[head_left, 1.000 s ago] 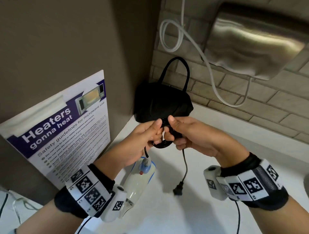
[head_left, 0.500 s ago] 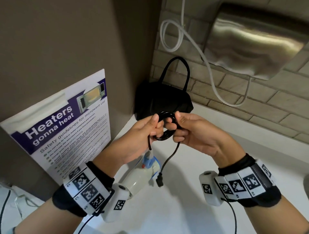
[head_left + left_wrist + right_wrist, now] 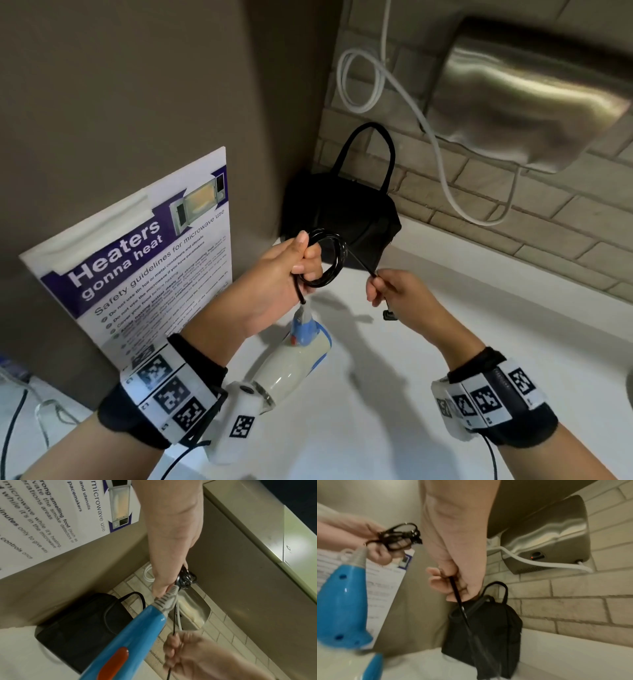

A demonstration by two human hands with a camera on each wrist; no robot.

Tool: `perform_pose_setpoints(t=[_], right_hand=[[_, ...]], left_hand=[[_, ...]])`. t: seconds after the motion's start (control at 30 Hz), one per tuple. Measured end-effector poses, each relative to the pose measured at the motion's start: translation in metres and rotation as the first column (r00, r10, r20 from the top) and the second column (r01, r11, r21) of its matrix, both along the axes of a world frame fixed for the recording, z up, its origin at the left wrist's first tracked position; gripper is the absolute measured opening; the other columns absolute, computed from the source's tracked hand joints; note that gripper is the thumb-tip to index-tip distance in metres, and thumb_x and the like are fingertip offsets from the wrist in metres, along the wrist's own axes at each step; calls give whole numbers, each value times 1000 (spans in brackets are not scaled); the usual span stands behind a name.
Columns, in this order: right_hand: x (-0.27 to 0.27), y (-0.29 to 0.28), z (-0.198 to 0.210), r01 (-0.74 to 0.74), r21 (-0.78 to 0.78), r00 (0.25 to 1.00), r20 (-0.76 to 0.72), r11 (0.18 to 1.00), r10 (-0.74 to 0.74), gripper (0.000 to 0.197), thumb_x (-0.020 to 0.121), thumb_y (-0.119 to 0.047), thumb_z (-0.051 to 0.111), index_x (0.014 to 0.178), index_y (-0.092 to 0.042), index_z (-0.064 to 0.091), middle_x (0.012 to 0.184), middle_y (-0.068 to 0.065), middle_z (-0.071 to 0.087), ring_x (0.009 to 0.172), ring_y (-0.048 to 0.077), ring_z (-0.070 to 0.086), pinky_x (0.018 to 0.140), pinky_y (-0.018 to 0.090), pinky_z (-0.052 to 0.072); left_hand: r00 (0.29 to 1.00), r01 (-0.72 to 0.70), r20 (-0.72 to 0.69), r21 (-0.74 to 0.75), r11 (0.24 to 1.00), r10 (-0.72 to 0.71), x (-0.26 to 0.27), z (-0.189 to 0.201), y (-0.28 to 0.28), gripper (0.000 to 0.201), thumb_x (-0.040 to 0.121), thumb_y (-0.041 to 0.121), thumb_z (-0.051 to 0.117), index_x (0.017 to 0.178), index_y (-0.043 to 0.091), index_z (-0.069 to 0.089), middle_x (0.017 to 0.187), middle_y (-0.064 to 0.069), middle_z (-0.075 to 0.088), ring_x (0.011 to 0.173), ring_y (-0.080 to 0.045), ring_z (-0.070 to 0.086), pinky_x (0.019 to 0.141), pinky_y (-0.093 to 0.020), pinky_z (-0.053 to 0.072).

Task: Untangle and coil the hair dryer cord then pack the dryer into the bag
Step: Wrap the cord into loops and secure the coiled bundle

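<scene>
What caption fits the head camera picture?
Left hand holds the coiled cord while right hand pinches its loose end.

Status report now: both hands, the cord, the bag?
Left hand grips cord coil. Right hand pinches loose cord end. Dryer hangs below. Bag behind, handles up.

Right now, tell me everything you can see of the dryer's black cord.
The cord is thin, black and glossy, mostly wound into a small round coil that the left hand grips. One end drops into the grey strain relief on the hair dryer. The free stretch runs to the right hand, which pinches it; the plug hangs just below.
</scene>
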State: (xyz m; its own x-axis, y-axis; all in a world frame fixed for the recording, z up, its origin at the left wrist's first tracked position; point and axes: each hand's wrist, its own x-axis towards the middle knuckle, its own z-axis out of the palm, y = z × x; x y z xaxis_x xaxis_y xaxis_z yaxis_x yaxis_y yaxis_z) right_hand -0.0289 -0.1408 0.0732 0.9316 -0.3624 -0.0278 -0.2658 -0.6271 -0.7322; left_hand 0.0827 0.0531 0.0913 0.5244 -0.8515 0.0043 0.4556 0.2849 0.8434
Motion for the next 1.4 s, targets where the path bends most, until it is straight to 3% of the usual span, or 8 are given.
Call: perform_pose_setpoints(t=[0.2,0.37,0.5,0.57,0.7,1.0,1.17,1.4], right_hand=[[-13,-36,-54,106,-335,977,-142,936,-161,39,98,-4,40,69,-25,57,81,0,49,73,17,46,61,17,33],[-15,-48,-72,198,-333,974,-41,922,-223,34,93,1,49,82,-22,72,80,-3,50,78,13,54,66,5,35],[-3,-35,-60,347,69,937,5,935,-348,22,96,-7,51,91,-14,72,88,4,67,77,7,65,81,15,53],[4,-25,-46,325,483,918,48,813,-395,20,97,-7,50,98,-8,69,99,15,68,87,19,69,89,36,56],[17,-1,-12,127,860,911,96,494,-401,19,97,-6,48,104,-2,66,86,7,72,78,16,70,82,32,59],[24,32,23,19,965,928,81,263,-365,19,96,-8,47,96,-6,66,74,2,72,69,7,70,64,19,58],[19,37,23,30,982,932,40,186,-361,26,98,3,38,94,-4,63,64,0,71,61,5,70,62,19,59],[18,39,25,50,975,948,22,217,-317,25,97,1,41,112,4,61,95,15,70,82,20,70,66,23,59]], left_hand=[[997,-10,-76,-4,1000,10,5,-2,0,35,101,35,31,71,20,42,53,11,30,55,-7,35,66,-27,25],[995,6,-100,-4,1000,-7,2,-4,-4,35,102,32,32,72,16,42,54,9,31,56,-8,36,65,-22,32],[995,45,-92,-30,999,-47,-1,-7,-8,35,103,33,31,73,16,42,56,10,32,59,-8,36,62,-17,39],[994,47,-97,-41,998,-51,0,-8,-8,37,102,33,31,71,17,44,57,10,32,59,-8,37,63,-18,39],[995,31,-97,5,1000,-30,-3,-8,-10,38,103,34,29,71,19,42,56,10,31,56,-7,37,67,-25,28],[999,-18,-41,52,998,20,-14,-3,-10,36,103,34,29,73,17,41,55,10,31,55,-6,37,51,-13,37],[998,-56,-3,66,996,56,-18,-4,-10,34,103,33,30,75,18,42,59,10,40,57,-5,46,62,-21,42],[993,-114,56,109,987,108,-27,-1,-17,37,103,32,31,73,15,44,58,9,44,56,-4,49,67,-27,45]])
